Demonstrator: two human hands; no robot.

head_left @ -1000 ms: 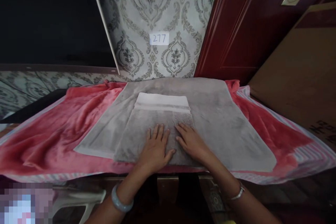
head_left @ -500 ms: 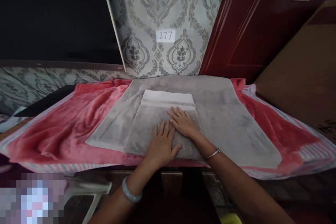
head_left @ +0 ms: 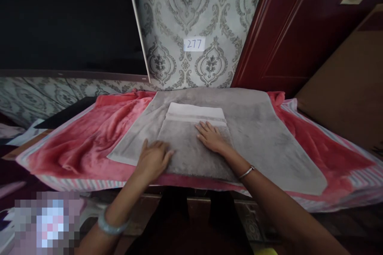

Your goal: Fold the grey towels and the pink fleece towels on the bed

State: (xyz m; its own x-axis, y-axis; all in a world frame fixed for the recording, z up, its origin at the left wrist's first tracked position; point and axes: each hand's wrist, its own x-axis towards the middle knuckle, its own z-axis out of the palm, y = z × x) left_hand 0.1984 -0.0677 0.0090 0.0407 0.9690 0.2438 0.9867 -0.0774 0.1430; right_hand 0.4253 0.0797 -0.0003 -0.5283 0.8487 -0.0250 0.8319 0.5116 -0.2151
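A folded grey towel point(head_left: 191, 147) with a white band point(head_left: 194, 110) at its far end lies on a larger spread grey towel point(head_left: 257, 139). My right hand point(head_left: 210, 137) rests flat on the folded towel just below the white band, fingers spread. At the folded towel's left edge, my left hand point(head_left: 154, 158) is slightly blurred, with its fingers apart and angled down onto the cloth. Beneath both towels is a red plush blanket point(head_left: 86, 139) with a striped border.
A large dark screen point(head_left: 68, 20) stands at the back left. A paper marked 277 point(head_left: 194, 44) is on the patterned wall. At the right are a dark red door point(head_left: 278, 32) and a big brown cardboard box point(head_left: 344, 95). A flat black object point(head_left: 66, 112) lies at the left.
My left hand has moved left from the middle of the folded towel to its left edge. My right hand stays in about the same place. The view has shifted slightly.
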